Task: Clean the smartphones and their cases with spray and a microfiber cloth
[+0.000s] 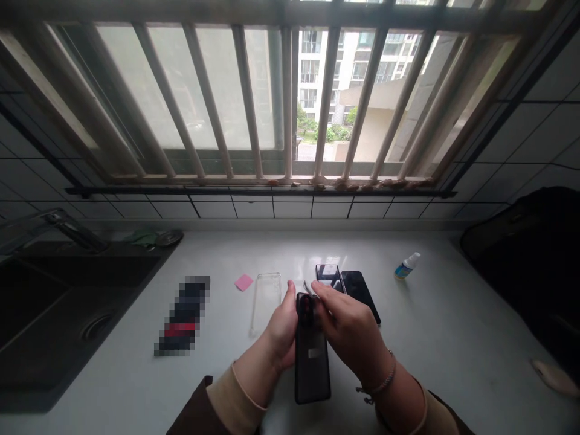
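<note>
My left hand (283, 326) grips the left edge of a black smartphone (312, 374), which has a small label on its back. My right hand (348, 320) pinches the phone's upper end, partly hiding the camera area. Just past my fingertips lie a small metal tool (309, 287), perhaps tweezers, and two dark phones (328, 275) (357, 293). To the left of my hands are a transparent phone case (266, 302) and a pink sticky note (243, 282). A small spray bottle (406, 266) lies further right.
All this is on a pale countertop (435, 326). A dark sink (67, 314) with a faucet (67, 229) is at the left, beside a pixelated packet (183, 316). A black bag (521, 254) is at the right. Tiled wall and a barred window (272, 103) rise behind.
</note>
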`<control>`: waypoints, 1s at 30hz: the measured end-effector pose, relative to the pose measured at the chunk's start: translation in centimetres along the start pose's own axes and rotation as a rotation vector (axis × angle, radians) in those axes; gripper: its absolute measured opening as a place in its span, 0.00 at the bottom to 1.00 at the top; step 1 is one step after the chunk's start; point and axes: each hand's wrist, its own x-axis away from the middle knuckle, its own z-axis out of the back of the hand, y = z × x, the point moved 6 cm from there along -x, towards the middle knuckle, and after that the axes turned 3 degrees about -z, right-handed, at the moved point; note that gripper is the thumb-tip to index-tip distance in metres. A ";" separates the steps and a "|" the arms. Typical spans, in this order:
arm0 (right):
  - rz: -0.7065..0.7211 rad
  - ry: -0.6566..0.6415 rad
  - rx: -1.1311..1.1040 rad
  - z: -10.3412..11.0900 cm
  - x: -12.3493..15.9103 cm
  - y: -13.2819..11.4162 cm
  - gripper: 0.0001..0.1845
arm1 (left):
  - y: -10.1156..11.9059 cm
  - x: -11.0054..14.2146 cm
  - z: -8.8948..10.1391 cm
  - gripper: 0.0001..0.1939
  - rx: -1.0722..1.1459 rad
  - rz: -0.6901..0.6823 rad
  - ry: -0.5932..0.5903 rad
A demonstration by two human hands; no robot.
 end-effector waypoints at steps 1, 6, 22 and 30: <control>0.019 -0.033 0.016 -0.5 0.0 0.0 0.21 | -0.4 0.1 0.0 0.36 -0.007 -0.003 0.005; 0.152 -0.195 -0.010 -2.5 0.5 -1.1 0.22 | 1.2 0.3 0.3 0.34 -0.054 -0.112 0.107; 0.446 -0.334 -0.317 -1.1 1.3 -5.5 0.20 | 10.2 1.4 3.6 0.34 0.186 -0.525 0.329; -0.285 0.055 -0.352 1.6 0.3 0.7 0.17 | 3.9 1.1 0.2 0.35 -0.190 -0.134 0.056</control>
